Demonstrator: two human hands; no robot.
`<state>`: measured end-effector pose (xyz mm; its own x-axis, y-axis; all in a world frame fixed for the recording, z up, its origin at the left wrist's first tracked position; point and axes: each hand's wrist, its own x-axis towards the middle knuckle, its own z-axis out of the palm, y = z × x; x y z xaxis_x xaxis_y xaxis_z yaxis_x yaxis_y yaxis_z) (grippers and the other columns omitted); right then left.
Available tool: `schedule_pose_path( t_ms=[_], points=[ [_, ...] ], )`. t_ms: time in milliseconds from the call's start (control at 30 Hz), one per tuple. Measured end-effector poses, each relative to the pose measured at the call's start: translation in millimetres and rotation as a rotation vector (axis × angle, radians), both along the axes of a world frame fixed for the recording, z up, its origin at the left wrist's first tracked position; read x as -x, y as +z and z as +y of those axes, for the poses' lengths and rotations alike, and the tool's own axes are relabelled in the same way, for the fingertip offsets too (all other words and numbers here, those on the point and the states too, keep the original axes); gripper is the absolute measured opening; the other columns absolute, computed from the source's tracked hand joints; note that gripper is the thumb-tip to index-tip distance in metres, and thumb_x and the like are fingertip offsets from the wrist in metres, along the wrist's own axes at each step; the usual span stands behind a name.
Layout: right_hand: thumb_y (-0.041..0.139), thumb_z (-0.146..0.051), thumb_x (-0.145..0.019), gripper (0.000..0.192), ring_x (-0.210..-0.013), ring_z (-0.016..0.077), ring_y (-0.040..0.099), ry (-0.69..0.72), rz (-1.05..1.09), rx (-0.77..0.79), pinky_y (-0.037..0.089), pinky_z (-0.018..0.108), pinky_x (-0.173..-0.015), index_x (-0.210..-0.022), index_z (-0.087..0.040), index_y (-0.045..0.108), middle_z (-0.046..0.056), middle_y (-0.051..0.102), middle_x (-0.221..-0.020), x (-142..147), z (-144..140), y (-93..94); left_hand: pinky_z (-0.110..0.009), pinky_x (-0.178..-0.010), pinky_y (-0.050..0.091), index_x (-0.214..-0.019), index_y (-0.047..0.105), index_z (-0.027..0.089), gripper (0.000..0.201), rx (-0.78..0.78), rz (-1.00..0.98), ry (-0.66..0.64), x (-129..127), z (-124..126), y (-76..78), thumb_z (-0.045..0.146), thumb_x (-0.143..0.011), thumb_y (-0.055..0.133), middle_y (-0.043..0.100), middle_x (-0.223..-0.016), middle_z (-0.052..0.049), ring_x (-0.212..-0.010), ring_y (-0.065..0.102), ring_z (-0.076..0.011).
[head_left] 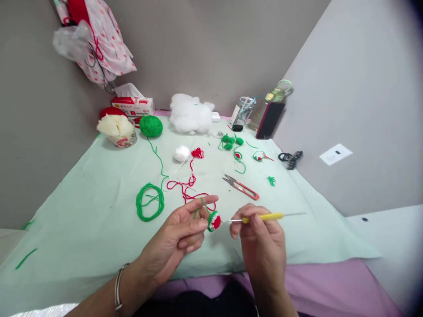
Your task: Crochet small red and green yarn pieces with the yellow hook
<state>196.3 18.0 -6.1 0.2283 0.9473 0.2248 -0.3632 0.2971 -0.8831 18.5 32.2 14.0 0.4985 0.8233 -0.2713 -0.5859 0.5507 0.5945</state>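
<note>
My left hand (pixel 183 231) pinches a small crocheted piece (pixel 214 221) in red, white and green between thumb and fingers. Green yarn runs from the piece up over the raised index finger. In my right hand (pixel 262 237) is a crochet hook (pixel 269 217) with a yellow handle, held level. Its metal tip points left and meets the right side of the crocheted piece; whether it goes into a stitch I cannot tell. Just beyond my hands lie loose red yarn (pixel 178 184), a coil of green yarn (pixel 139 207) and orange-handled thread snips (pixel 246 190).
Along the back stand a green yarn ball (pixel 151 127), a tub (pixel 122 138), a tissue box (pixel 145 105), white stuffing (pixel 190 116), a glass jar (pixel 243 115) and a phone (pixel 271 121) leaning on a bottle. A white yarn ball (pixel 181 153) and small green crocheted pieces (pixel 228 141) lie mid-table.
</note>
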Motion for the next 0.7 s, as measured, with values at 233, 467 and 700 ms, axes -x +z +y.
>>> schedule_pose_path(
  t_ms=[233,467,700],
  points=[
    [0.078,-0.039,-0.092,0.021,-0.051,0.0098,0.054,0.151,0.135,0.191,0.046,0.020,-0.046,-0.081,-0.021,0.073,0.000,0.065,-0.068,-1,1,3.5,-0.023,-0.052,0.026,-0.111,0.085,0.026,0.027,-0.194,0.222,-0.032,-1,0,-7.2,0.020,-0.087,0.075,0.055,-0.079,0.002,-0.054,0.031,-0.0051],
    [0.084,-0.043,-0.086,0.027,-0.053,0.0081,0.047,0.299,0.322,0.403,0.045,0.018,-0.047,-0.085,-0.021,0.068,-0.002,0.061,-0.071,2,-2,2.6,-0.026,-0.052,0.028,-0.087,0.078,0.020,0.006,-0.269,0.245,-0.048,0,-3,-6.4,0.026,-0.086,0.075,0.051,-0.067,0.004,-0.050,0.033,-0.0075],
    [0.085,-0.043,-0.086,0.026,-0.057,0.0089,0.051,0.291,0.395,0.428,0.050,0.018,-0.052,-0.088,-0.022,0.071,-0.001,0.063,-0.073,10,-4,-0.2,-0.026,-0.053,0.029,-0.087,0.075,0.019,0.026,-0.244,0.266,0.022,-3,-3,-7.0,0.044,-0.085,0.082,0.051,-0.068,0.005,-0.051,0.032,-0.0078]
  ],
)
